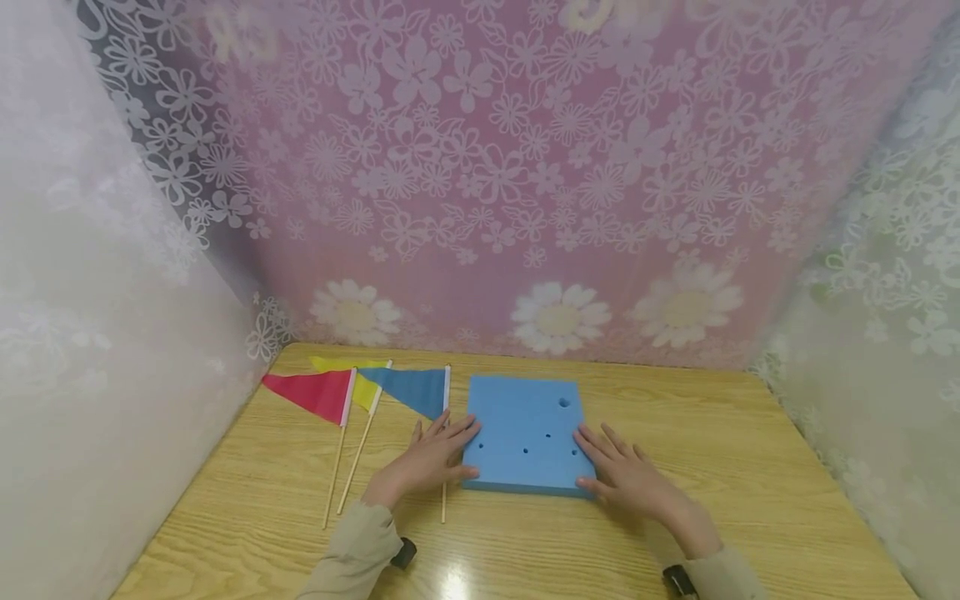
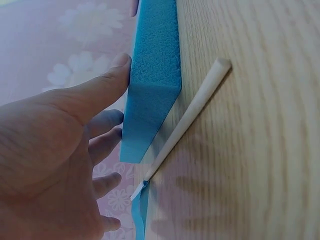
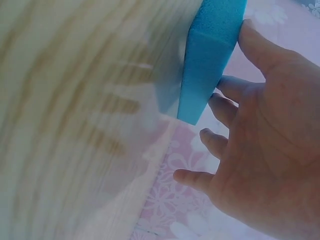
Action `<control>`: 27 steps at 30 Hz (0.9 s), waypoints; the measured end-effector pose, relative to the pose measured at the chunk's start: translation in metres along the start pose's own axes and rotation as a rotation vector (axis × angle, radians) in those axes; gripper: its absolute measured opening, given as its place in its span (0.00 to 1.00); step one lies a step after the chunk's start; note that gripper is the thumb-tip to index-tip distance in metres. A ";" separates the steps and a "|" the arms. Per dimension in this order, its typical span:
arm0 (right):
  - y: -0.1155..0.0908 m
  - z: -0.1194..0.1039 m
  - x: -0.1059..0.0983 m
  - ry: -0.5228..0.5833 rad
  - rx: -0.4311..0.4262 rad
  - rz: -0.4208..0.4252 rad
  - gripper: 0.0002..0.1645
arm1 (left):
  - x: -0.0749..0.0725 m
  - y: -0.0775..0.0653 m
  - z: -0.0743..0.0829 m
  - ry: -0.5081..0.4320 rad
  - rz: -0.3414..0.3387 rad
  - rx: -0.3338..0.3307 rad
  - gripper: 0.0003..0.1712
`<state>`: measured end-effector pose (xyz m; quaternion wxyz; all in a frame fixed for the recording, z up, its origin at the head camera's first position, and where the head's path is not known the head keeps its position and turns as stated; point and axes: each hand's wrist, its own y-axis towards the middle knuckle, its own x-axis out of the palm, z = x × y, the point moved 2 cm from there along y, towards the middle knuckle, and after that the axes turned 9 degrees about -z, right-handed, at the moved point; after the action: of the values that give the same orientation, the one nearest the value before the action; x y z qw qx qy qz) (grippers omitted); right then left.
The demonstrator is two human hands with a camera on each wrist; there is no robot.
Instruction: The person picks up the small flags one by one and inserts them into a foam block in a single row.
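Observation:
A square blue foam block (image 1: 513, 417) lies flat on the table, with several small holes in its top and a larger ragged one near the far right corner. My left hand (image 1: 429, 460) touches the block's left edge, thumb and fingertips on its rim, fingers spread. Across from it, my right hand (image 1: 632, 479) rests its fingertips along the right edge in the same way. In the left wrist view a wooden stick (image 2: 190, 115) lies beside the block (image 2: 155, 55). It belongs to the blue pennant flag (image 1: 412, 390), partly hidden under my left hand.
Left of the block, a red pennant flag (image 1: 318, 396) and a yellow one (image 1: 365, 393) lie on the wooden table (image 1: 690, 425), the yellow partly covered by its neighbours. Flower-patterned curtains (image 1: 480, 183) stand behind and on both sides.

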<state>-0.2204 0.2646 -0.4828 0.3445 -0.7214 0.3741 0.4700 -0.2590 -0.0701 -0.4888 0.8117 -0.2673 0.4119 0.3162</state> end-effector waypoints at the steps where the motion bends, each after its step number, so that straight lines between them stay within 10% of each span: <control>1: 0.000 0.000 0.001 0.005 -0.001 0.000 0.45 | 0.000 -0.001 0.001 0.002 0.004 0.003 0.44; 10: -0.003 -0.001 0.003 0.032 0.002 0.020 0.45 | -0.002 0.000 0.002 0.006 0.025 0.007 0.42; 15: -0.003 0.000 0.004 0.052 -0.006 0.022 0.45 | -0.009 0.007 -0.002 0.004 0.223 0.017 0.28; 21: -0.003 0.000 0.003 0.068 -0.010 0.014 0.46 | -0.020 0.009 -0.005 -0.180 0.476 -0.147 0.14; 27: -0.004 -0.002 0.001 0.092 -0.010 0.003 0.46 | -0.020 0.012 -0.016 -0.355 0.515 -0.279 0.08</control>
<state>-0.2156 0.2648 -0.4829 0.3226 -0.7435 0.3884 0.4385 -0.2848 -0.0796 -0.4829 0.7199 -0.2039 0.2709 0.6056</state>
